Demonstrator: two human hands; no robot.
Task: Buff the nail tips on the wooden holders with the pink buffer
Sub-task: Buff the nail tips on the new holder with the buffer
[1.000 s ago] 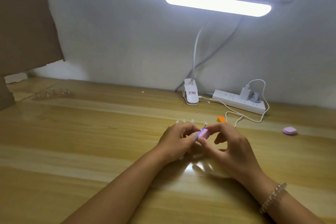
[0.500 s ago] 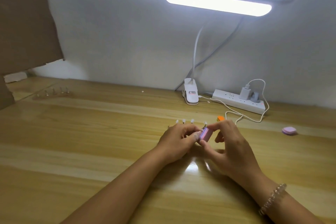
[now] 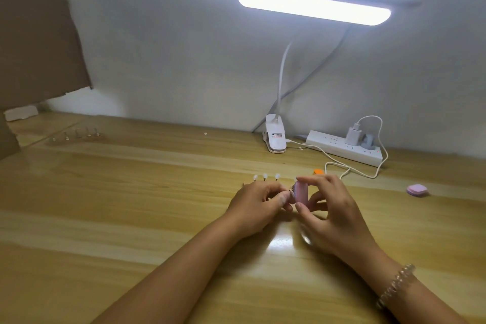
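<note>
My right hand (image 3: 332, 208) pinches the pink buffer (image 3: 379, 193) upright between thumb and forefinger at the table's middle. My left hand (image 3: 256, 204) pinches a small holder with a nail tip (image 3: 291, 190) against the buffer's left face; the tip itself is mostly hidden. Three white nail tips on holders (image 3: 265, 176) stand in a row just behind my left hand. Far left at the back, a second row of several small holders (image 3: 76, 134) stands on the wood.
A clip lamp base (image 3: 274, 137) and a white power strip (image 3: 342, 148) with a charger and looping cable sit at the back. An orange block (image 3: 318, 171) lies behind my right hand, a pink case (image 3: 416, 190) to the right. Brown cardboard (image 3: 36, 34) leans at the left.
The buffer has turned from tilted to upright in my right hand and shifted slightly up against the held tip. My left hand stays in place.
</note>
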